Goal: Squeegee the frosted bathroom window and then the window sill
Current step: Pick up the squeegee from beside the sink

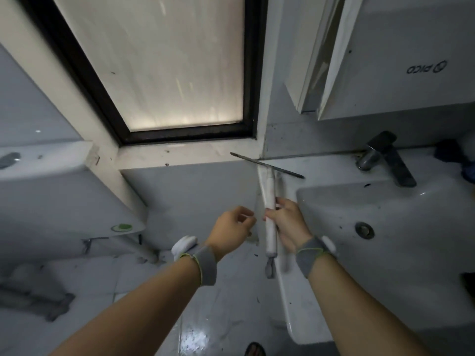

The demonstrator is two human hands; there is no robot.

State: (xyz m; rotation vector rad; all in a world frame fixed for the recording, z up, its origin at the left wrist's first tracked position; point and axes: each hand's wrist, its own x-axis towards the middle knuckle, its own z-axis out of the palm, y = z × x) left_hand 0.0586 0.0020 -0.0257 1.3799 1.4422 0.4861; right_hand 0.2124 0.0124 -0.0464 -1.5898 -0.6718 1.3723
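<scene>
Frosted glass window [167, 62], glossy ceramic sink [385, 253]

Bare forearms, grey wristbands [205, 265] edged in yellow-green, white modules attached.

The window sill [180, 152] lies below the frosted window [164, 60], between toilet tank [51, 176] and sink [385, 240].

The frosted window [164, 65] is glowing pale cream with faint vertical streaks, and its frame [84, 80] is showing black. At six o'clock from it the window sill [185, 154] is looking off-white with dark specks. The squeegee [270, 214] is showing a white handle and a dark blade. At three o'clock the sink [385, 227] is looking white and the faucet [388, 158] dark grey. Both wristbands [203, 265] are showing grey with yellow-green edging.
</scene>
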